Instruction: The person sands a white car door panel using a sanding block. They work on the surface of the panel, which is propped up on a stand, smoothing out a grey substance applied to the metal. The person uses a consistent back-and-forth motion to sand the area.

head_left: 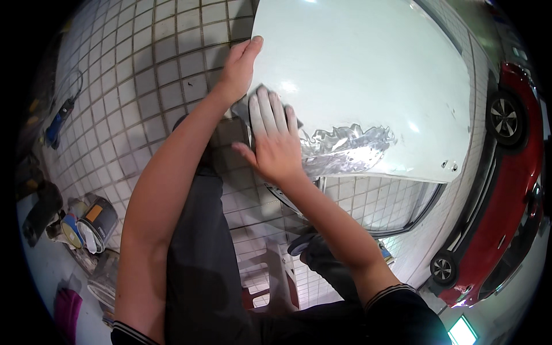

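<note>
"Across the upper middle of the view, what is that broad pale shape?"

"A whitish car door (368, 80), with its window opening on the side nearer the person and floor tiles (167, 69) showing through. Along that nearer side runs a ragged patch of bare, shiny metal (345, 148)."

"And the hands?"

"The left hand (238, 69) holds the door's left edge, thumb at the rim; its fingers are mostly hidden. The right hand (273, 132) lies flat, fingers straight and whitened, thumb spread out, covering a dark grey sheet (242, 109) at the door's near left corner, just left of the metal patch. It presses rather than grips."

"What else is around?"

"Well apart, at far left, a blue tool (57, 123) is on the floor, with a dark can (99, 221) below it. A red car (494, 218) stands at far right."
</note>
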Tool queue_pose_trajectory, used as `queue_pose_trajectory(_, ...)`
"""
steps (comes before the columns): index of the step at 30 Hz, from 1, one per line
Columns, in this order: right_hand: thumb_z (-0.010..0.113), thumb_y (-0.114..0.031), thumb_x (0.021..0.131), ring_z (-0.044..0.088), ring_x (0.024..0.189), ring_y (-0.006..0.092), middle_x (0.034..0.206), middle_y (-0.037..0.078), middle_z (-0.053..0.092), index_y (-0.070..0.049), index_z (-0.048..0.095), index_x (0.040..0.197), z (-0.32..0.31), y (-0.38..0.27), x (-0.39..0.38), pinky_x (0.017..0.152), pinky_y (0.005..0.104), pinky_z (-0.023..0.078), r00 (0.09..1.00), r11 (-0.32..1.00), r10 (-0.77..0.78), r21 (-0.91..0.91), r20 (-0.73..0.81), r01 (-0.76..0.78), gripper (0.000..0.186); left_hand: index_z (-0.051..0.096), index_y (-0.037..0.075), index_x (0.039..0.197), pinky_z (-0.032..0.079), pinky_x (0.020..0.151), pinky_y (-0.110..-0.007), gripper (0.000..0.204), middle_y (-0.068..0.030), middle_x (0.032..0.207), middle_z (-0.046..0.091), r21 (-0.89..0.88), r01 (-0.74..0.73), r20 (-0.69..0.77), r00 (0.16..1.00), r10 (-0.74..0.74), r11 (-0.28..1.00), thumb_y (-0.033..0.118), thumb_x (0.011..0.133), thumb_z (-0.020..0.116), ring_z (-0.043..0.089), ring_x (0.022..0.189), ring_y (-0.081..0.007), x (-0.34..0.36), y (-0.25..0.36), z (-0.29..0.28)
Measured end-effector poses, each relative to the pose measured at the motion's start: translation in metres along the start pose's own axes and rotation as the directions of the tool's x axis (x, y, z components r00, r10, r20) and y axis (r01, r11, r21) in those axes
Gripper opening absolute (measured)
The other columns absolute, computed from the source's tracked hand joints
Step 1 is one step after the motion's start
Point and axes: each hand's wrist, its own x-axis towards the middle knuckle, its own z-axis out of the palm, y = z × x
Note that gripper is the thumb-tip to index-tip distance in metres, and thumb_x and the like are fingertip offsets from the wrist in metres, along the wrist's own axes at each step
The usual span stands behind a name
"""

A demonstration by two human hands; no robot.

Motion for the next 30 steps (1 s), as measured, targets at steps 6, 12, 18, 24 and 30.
queue_pose_trajectory(6, 0.078, -0.050, 0.082, 0.035, 0.152, 0.0355, 0.166, 0.018, 0.034, 0.000, 0.034, 0.160, -0.010, -0.002, -0.070, 0.123, 0.0526, 0.028, 0.965, 0.995, -0.090, 0.068, 0.245, 0.076, 0.102, 0.064, -0.003, 0.136, 0.042, 0.111, -0.032, 0.054, -0.0106, 0.132, 0.066, -0.062, 0.152, -0.108, 0.981, -0.158, 0.986, 0.042, 0.107, 0.054, 0.057, 0.126, -0.0199, -0.010, 0.016, 0.015)
queue_pose_trajectory(12, 0.064, -0.064, 0.090, 0.035, 0.153, 0.0387, 0.167, 0.020, 0.034, 0.000, 0.032, 0.161, -0.011, 0.024, -0.004, 0.122, 0.0566, 0.030, 0.995, 0.994, -0.089, -0.067, 0.039, 0.092, 0.101, 0.065, 0.003, 0.134, 0.043, 0.109, -0.033, 0.044, -0.0057, 0.128, 0.065, -0.235, 0.156, 0.096, 0.986, -0.137, 0.959, 0.033, 0.105, 0.053, 0.059, 0.123, -0.0170, -0.008, 0.012, -0.012)
queue_pose_trajectory(18, 0.058, -0.068, 0.094, 0.029, 0.155, 0.0410, 0.168, 0.022, 0.030, 0.000, 0.025, 0.164, -0.050, 0.121, -0.005, 0.127, 0.0538, 0.022, 0.982, 0.946, 0.146, -0.274, -0.121, -0.174, 0.102, 0.066, 0.003, 0.128, 0.042, 0.109, -0.033, 0.043, -0.0037, 0.126, 0.066, -0.251, 0.245, 0.129, 0.967, -0.219, 0.936, 0.036, 0.102, 0.060, 0.059, 0.120, -0.0144, -0.004, 0.020, -0.019)
queue_pose_trajectory(24, 0.052, -0.063, 0.101, 0.023, 0.157, 0.0424, 0.169, 0.025, 0.027, 0.002, 0.022, 0.164, -0.105, 0.261, -0.091, 0.127, 0.0545, 0.018, 0.866, 0.827, 0.429, -0.273, -0.257, -0.491, 0.095, 0.066, -0.003, 0.126, 0.039, 0.108, -0.031, 0.049, -0.0075, 0.126, 0.064, -0.155, 0.171, -0.131, 0.973, -0.192, 0.973, 0.039, 0.102, 0.063, 0.055, 0.121, -0.0163, -0.015, 0.039, 0.020)
queue_pose_trajectory(30, 0.044, -0.065, 0.103, 0.021, 0.158, 0.0427, 0.169, 0.027, 0.025, 0.004, 0.018, 0.164, -0.073, 0.229, -0.061, 0.128, 0.0545, 0.016, 0.748, 0.722, 0.561, -0.232, -0.355, -0.652, 0.096, 0.064, -0.008, 0.128, 0.038, 0.108, -0.031, 0.057, -0.0101, 0.125, 0.062, -0.019, 0.040, -0.132, 0.990, -0.042, 0.999, 0.043, 0.103, 0.061, 0.053, 0.119, -0.0187, -0.010, 0.016, 0.015)
